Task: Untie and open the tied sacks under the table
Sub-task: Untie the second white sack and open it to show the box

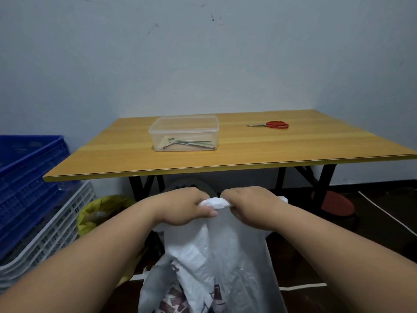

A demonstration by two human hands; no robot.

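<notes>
A white translucent plastic sack (228, 263) hangs in front of the wooden table (248, 152), lifted off the floor, with printed packaging showing through near its bottom. Its bunched top (214, 203) runs between my two hands. My left hand (185, 205) grips the left end of the twisted top, thumb curled under it. My right hand (250, 205) grips the right end, fingers curled over the plastic. A yellow sack (101, 211) sits on the floor at the left by the table leg.
On the table stand a clear plastic box (184, 134) holding loose ties and a pair of red scissors (272, 124). Blue crates (27, 177) and white crates (56, 227) are stacked at the left. A red stool (336, 203) sits under the table's right side.
</notes>
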